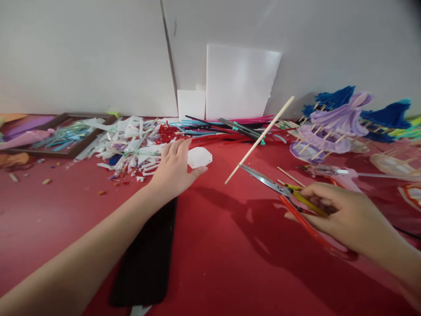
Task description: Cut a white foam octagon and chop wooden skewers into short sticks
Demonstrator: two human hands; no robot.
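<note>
My right hand [335,215] is closed round the handles of scissors [266,180] with one yellow and one red handle. At the scissors' tip is a long, thin wooden stick [259,140], slanting up to the right. My left hand [177,169] has its fingers apart and holds nothing. Beside its thumb and fingers lies a white octagonal piece [200,157] with small holes near its edge. Shorter wooden sticks [291,176] lie behind the scissors.
A black phone [149,259] lies under my left forearm. White scraps [131,145] are heaped at the back left, coloured strips [226,129] at the back. Purple and blue stick models [338,118] and a glue gun [342,172] are at the right.
</note>
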